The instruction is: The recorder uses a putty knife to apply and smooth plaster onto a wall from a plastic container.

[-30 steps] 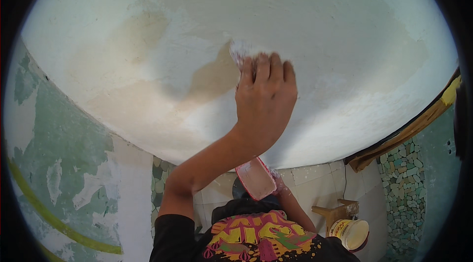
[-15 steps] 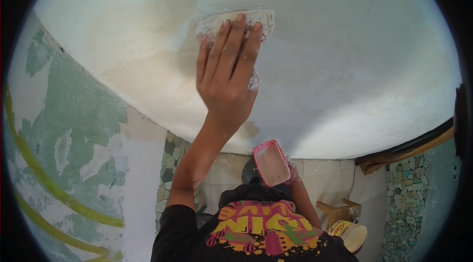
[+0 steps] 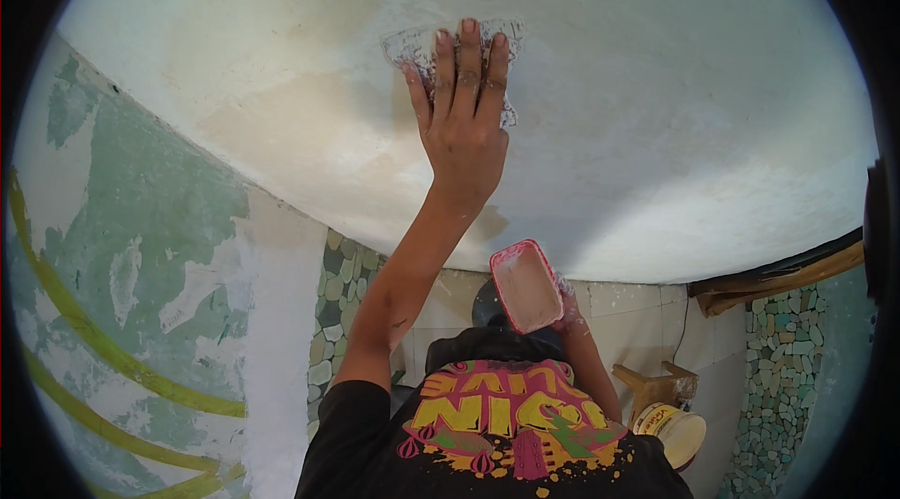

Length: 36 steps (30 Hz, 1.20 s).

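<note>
My left hand (image 3: 466,138) lies over a putty spreader (image 3: 408,47), fingers stretched along its back, pressing it against the pale, curved plastered wall (image 3: 656,124). White, dried-looking smears cover the spreader, and its corners show on either side of my fingers. The thumb is hidden. Below and to the right, close to my body, my right hand (image 3: 569,309) grips the side of a red-rimmed rectangular tub (image 3: 497,281). Pinkish-white paste (image 3: 530,293) fills part of the tub. My right fingers are partly hidden by the tub, and whitish paste marks the hand.
A small wooden stool (image 3: 656,382) and a round lidded bucket (image 3: 682,438) stand at the lower right. Patchy green wall (image 3: 178,218) with yellow-green strips (image 3: 103,363) runs down the left. Pebble tiling (image 3: 786,358) borders the right, beneath a wooden edge (image 3: 778,274).
My left hand and the spreader have shifted a little to the right across the wall. The spreader now looks flatter against it. The tub stays in my right hand, slightly higher in view.
</note>
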Available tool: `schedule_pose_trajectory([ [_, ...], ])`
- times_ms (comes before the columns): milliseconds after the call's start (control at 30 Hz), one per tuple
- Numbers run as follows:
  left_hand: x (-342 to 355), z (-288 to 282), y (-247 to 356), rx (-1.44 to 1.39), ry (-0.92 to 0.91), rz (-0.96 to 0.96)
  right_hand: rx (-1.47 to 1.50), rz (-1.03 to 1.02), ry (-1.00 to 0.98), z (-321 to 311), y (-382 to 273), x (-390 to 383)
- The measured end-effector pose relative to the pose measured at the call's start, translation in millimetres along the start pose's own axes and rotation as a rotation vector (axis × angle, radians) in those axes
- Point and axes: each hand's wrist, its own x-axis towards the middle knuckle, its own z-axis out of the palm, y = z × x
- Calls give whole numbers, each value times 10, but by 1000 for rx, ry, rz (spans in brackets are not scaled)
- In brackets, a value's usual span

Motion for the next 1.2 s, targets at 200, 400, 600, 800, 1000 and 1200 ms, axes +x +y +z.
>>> schedule_pose_trajectory([
  [200,51,-36,-23,-58,121,18,83,90,-67,145,-15,-46],
  [400,15,-377,202,-155,-91,-27,-53,-20,280,-681,-49,-204],
  [600,421,-598,13,-80,116,14,-53,24,-206,180,-140,-130],
  [800,292,-637,123,-30,-168,16,-31,-79,102,-349,-105,-35],
  [1000,634,-691,134,-62,-6,93,-40,-56,74,-413,-173,51],
  [1200,247,-592,117,-105,-170,101,-9,-75,49,-144,-245,34],
])
